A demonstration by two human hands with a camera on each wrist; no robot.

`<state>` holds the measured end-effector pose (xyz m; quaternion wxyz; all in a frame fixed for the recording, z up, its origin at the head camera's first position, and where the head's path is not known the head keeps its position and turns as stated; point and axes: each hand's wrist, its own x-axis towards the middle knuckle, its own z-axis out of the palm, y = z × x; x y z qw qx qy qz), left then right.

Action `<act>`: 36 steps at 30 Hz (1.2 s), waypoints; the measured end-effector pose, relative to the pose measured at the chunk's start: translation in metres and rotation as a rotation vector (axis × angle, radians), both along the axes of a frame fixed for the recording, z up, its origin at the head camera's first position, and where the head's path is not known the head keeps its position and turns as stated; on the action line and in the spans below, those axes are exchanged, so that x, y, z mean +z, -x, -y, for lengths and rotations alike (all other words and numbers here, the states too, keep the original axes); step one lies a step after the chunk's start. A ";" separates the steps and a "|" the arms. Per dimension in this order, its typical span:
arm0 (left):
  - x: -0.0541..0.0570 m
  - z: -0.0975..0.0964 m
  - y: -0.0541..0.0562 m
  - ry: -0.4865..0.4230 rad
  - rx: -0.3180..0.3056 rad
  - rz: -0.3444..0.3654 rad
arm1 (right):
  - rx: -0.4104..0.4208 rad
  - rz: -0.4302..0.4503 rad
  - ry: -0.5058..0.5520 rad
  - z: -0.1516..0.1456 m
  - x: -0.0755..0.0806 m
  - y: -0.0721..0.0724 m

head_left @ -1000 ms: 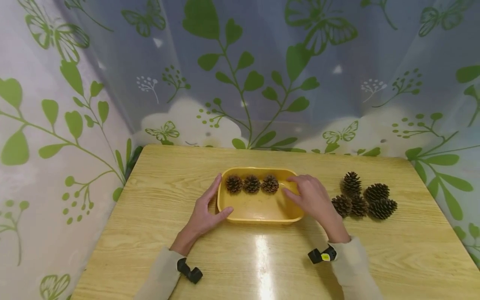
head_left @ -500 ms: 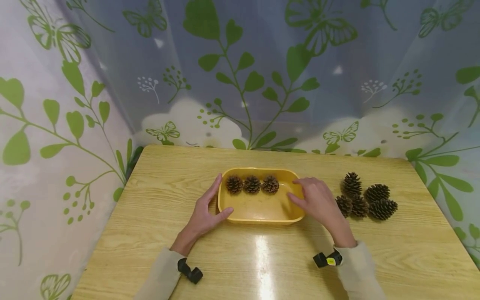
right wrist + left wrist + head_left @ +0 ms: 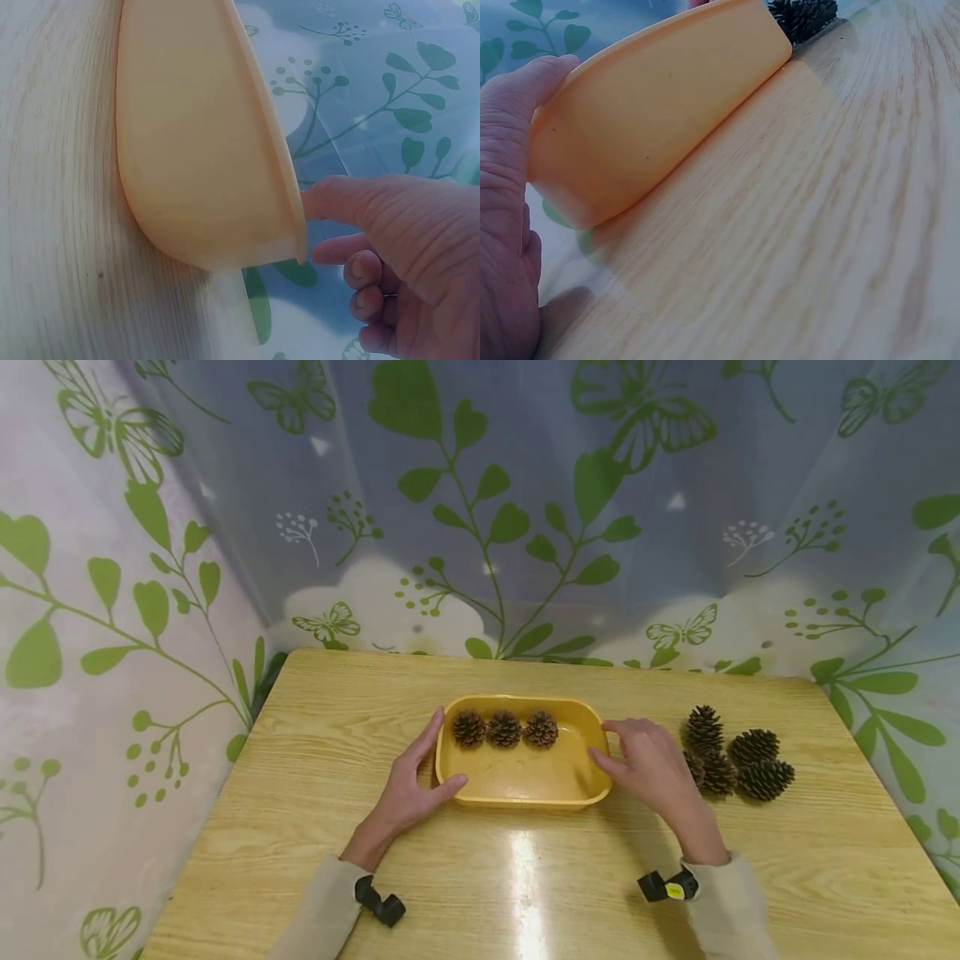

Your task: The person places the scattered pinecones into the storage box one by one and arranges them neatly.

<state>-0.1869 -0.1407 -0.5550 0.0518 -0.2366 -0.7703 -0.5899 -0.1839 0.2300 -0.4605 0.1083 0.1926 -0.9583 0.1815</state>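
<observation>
A yellow plastic basin [image 3: 517, 779] stands on the wooden table. Three brown pinecones [image 3: 504, 728] sit in a row along its far wall. My left hand [image 3: 405, 789] holds the basin's left end, its thumb over the rim and its fingers along the outer side; in the left wrist view the thumb [image 3: 547, 71] lies on the rim. At the opposite end, my right hand [image 3: 656, 768] is by the right rim with nothing in its grasp. Its thumb and index finger are spread apart, and the right wrist view shows the other fingers [image 3: 367, 300] loosely bent.
Several more pinecones [image 3: 763, 778] lie clustered on the table to the right, one partly hidden behind my right hand. The wood-grain table [image 3: 337, 710] meets a curtain [image 3: 540, 610] printed with leaves and butterflies at its back edge.
My right hand has moved rightward, from inside the basin's right end to its right rim. The left hand, the basin and the three pinecones in it have stayed in place.
</observation>
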 end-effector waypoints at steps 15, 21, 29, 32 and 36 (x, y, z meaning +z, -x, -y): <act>0.001 0.000 0.000 0.000 -0.007 0.012 | -0.043 -0.042 -0.020 -0.019 0.005 -0.012; 0.002 0.000 0.000 0.002 -0.015 -0.003 | -0.073 -0.036 -0.031 -0.025 0.009 -0.019; 0.003 -0.001 -0.001 0.006 -0.015 0.003 | -0.121 -0.071 -0.063 -0.040 0.010 -0.030; 0.001 0.000 -0.001 0.012 -0.009 0.009 | -0.130 -0.066 -0.064 -0.045 0.009 -0.033; 0.000 0.001 0.000 0.018 -0.003 0.007 | -0.139 -0.070 -0.067 -0.051 0.008 -0.035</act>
